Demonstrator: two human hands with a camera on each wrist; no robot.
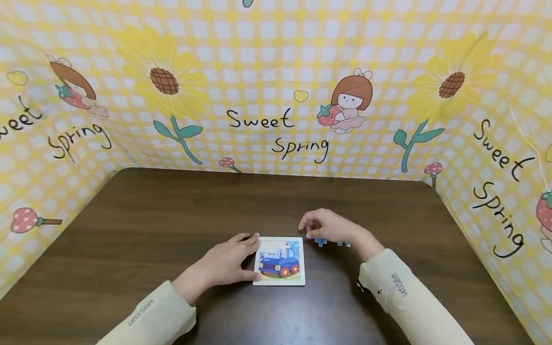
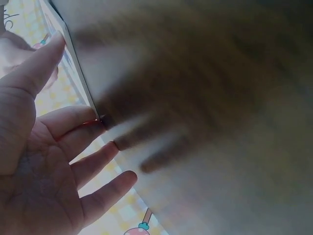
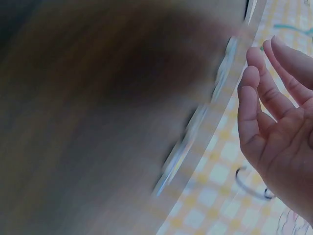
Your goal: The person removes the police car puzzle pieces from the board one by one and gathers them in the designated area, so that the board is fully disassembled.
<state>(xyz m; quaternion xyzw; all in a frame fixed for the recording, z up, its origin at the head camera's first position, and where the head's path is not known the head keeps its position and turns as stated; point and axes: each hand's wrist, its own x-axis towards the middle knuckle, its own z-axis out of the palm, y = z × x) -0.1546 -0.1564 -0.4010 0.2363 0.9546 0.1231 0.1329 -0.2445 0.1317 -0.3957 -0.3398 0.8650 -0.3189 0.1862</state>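
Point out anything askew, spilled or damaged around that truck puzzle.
Loose pieces look stray, lying on the dark table by the right hand, outside the puzzle, whose upper left shows a pale patch, perhaps an unfilled gap. No spill or damage stands out.

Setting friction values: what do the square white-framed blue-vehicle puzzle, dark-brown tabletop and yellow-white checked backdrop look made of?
Puzzle: card or thin wood perhaps, smooth printed face; visible print and pale rim don't settle it.
Tabletop: wood or laminate, satin; streaky grain, soft glare.
Backdrop: probably thin fabric, matte; wrinkles.
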